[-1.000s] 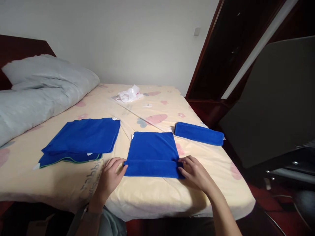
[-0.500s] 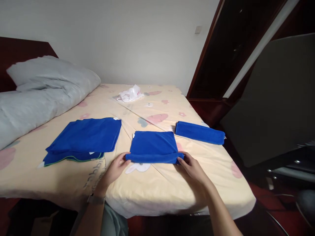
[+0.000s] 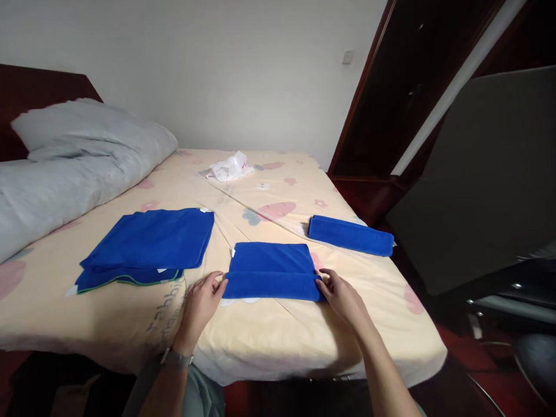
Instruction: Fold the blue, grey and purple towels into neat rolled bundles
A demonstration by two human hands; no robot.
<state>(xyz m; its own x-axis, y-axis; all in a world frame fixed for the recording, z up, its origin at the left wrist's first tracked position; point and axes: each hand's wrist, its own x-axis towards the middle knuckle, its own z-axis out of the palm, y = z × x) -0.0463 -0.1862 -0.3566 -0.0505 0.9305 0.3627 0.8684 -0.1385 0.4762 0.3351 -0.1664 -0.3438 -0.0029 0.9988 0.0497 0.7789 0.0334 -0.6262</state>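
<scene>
In front of me lies a blue cloth [image 3: 271, 284], its near part folded over in a flat band. The far part of it shows as a single smooth panel, with a small white tag at the left edge. My left hand [image 3: 206, 301] pinches the band's left end between thumb and forefinger. At the right end, my right hand [image 3: 343, 295] has its thumb on the cloth and its other fingers curled beside the edge. To the left sits a stack of blue cloths [image 3: 152, 240], the lowest one edged in green. A narrow folded blue cloth [image 3: 351, 236] rests on the right.
The patterned bed sheet [image 3: 278, 341] lies under everything. A crumpled white plastic bag [image 3: 230, 167] is farther back. A grey quilt [image 3: 87, 156] is heaped at the left. Past the bed's right edge stand a dark wardrobe [image 3: 369, 116] and a grey panel [image 3: 486, 174].
The near fold was a narrow, raised roll and now lies flatter and wider. The cloth has shifted slightly toward me, with both hands still at its ends.
</scene>
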